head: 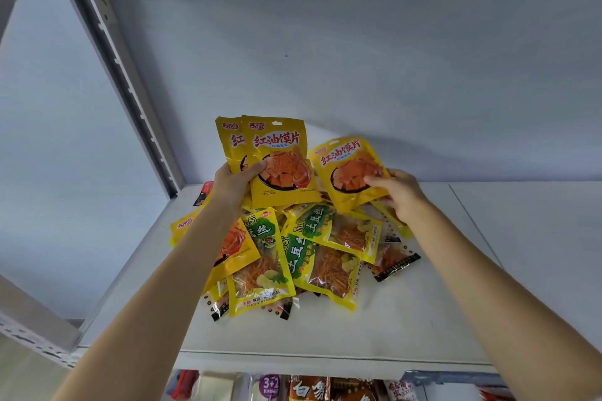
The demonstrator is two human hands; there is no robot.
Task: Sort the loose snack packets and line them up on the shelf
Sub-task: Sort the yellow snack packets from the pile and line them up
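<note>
Snack packets lie in a loose pile (293, 251) on the white shelf (423, 319), and I place everything against that pile. Left of it, a grey slotted upright (130, 88) of the rack runs up along the pale wall. At the pile's left edge a yellow packet with orange slices (234, 247) lies partly under my left forearm, and a red-and-black packet (203, 194) pokes out behind the wrist. My left hand (236, 184), raised above the pile's back left, grips two yellow red-oil chip packets (277, 159) held upright and fanned, one behind the other; the thumb is curled across the front packet's face and the fingers are hidden behind. In the middle of the pile, three yellow-and-green potato-shred packets (264, 267) lie overlapping, with clear windows showing orange strips. Above the pile's back right, my right hand (399, 194) pinches a third yellow chip packet (350, 169) by its lower right side, thumb on the front, the packet tilted to the left and just beside the pair in the left hand; I cannot tell whether they touch. At the pile's right edge a clear packet with a black strip (395, 262) lies flat on the shelf. Below the shelf's front edge, under the pile, tops of other packaged goods (309, 389) show on a lower level.
</note>
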